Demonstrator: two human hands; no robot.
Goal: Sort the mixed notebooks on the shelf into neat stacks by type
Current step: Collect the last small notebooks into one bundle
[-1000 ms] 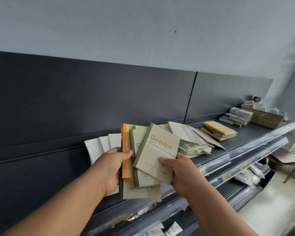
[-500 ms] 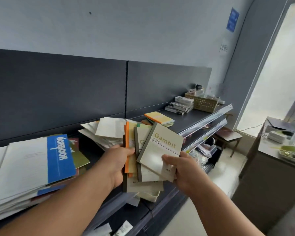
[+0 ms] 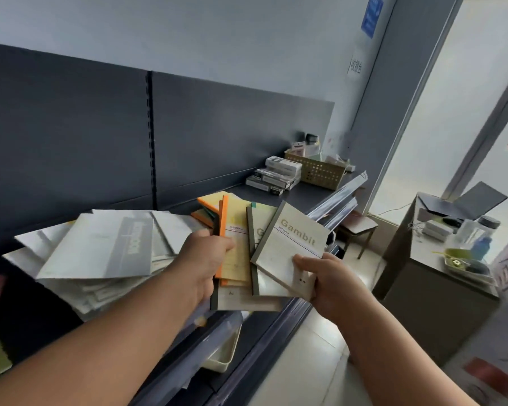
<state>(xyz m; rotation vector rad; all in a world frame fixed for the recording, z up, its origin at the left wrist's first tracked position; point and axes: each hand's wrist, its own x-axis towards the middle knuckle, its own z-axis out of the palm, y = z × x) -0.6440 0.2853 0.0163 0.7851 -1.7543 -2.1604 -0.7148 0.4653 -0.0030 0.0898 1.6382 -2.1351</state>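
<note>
Notebooks [image 3: 238, 253] sit fanned in both hands, just over the front edge of the shelf [image 3: 302, 197]; the left hand [image 3: 201, 265] grips the orange and yellow ones, thumb on top; the right hand [image 3: 332, 284] pinches the top Gambit notebook [image 3: 288, 247] by its near corner; a messy white pile [image 3: 100, 247] lies further left on the shelf.

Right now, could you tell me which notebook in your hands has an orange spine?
The yellow-covered notebook gripped by the left hand; the Gambit notebooks have grey spines.
</note>
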